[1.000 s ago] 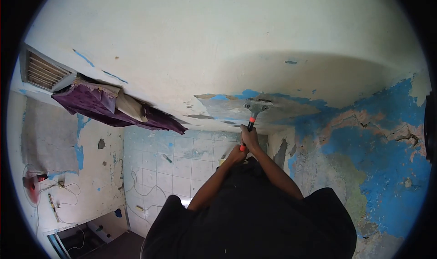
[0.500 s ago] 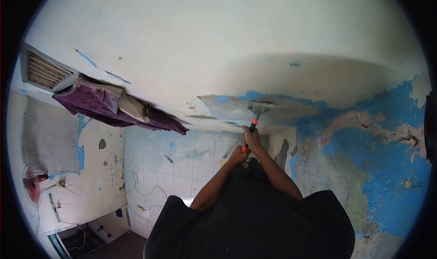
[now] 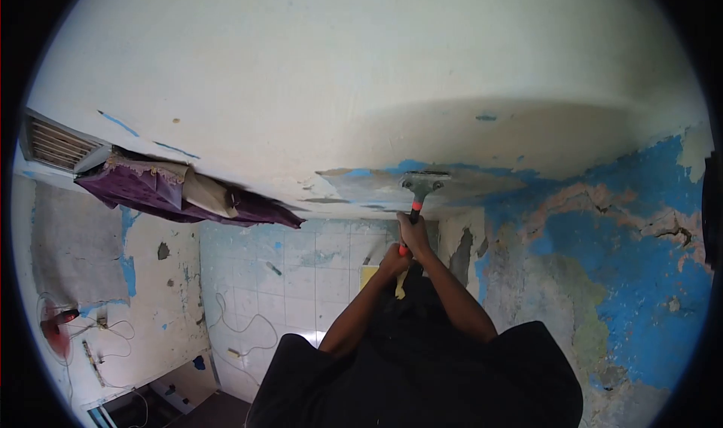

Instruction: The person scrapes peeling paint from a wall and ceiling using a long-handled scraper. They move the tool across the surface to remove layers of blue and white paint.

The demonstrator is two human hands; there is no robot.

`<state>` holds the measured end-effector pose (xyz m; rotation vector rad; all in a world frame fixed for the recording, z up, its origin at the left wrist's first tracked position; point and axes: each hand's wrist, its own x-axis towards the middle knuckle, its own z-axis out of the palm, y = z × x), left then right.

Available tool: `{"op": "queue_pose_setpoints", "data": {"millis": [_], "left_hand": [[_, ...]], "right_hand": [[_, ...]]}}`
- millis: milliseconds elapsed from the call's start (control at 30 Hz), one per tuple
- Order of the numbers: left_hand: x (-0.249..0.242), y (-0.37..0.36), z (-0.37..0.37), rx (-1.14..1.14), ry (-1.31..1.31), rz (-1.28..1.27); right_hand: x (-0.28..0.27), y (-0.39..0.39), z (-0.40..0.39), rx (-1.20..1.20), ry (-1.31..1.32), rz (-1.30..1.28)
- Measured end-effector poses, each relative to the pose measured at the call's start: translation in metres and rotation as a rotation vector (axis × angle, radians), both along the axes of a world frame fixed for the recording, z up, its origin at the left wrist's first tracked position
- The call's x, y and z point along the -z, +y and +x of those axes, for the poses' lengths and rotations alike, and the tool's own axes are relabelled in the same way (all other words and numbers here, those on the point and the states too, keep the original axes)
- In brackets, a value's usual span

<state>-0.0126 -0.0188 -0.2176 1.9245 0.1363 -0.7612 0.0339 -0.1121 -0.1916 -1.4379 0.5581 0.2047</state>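
A long-handled scraper [image 3: 423, 182] with a wide metal head and a black and red handle is gripped by both hands. My right hand [image 3: 413, 234] is wrapped around the upper handle, just below the head. Lower down, my left hand [image 3: 394, 261] closes on the handle near its red band. The scraper's head lies against the wall [image 3: 361, 67] at a grey, stripped patch [image 3: 361, 182] edged with blue paint. Whether the blade's edge touches the surface is hard to tell.
A purple curtain [image 3: 143, 187] hangs on the left, beside a slatted vent [image 3: 60, 143]. Peeling blue paint [image 3: 640, 277] covers the right wall. Below are a tiled floor [image 3: 294, 304] with a cable [image 3: 260, 319], and a red fan [image 3: 56, 328] at far left.
The view has shifted a little. The scraper's head sits slightly further left and a bit lower in the picture, more upright. Both hands keep their grip on the handle.
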Motion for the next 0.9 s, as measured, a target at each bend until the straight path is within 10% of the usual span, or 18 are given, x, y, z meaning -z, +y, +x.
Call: {"op": "queue_pose_setpoints", "data": {"millis": [900], "left_hand": [[0.047, 0.007, -0.001, 0.047, 0.172, -0.317]], "right_hand": [[0.007, -0.001, 0.006, 0.143, -0.029, 0.047]]}}
